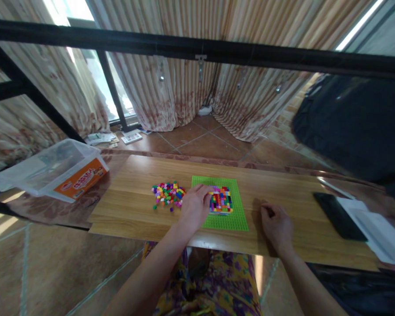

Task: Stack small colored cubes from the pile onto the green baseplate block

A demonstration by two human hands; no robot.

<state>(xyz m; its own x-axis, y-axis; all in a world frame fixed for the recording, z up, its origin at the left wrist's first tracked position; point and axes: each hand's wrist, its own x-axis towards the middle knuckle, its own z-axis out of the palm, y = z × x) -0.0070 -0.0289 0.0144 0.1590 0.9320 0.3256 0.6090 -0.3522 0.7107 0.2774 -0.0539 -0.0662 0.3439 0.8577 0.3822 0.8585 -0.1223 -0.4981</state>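
My left hand (195, 205) reaches over the left part of a green studded baseplate (240, 215). Its fingers are pinched together at the upper left edge of a colourful block of toy bricks (223, 201) built on that plate. Whatever lies between those fingertips is too small to make out. Left of this hand, a pile of loose toy bricks (167, 193) in many colours is spread on the wooden table (125, 206). To the right of the baseplate, my right hand (277, 226) rests on the table with its fingers curled in, and nothing shows in it.
A clear plastic box (66, 171) with an orange label stands beyond the table's left end. At the right end lie a dark flat tablet-like object (339, 216) and white papers (378, 228). A black metal bar (184, 44) crosses in front of the curtains (184, 92).
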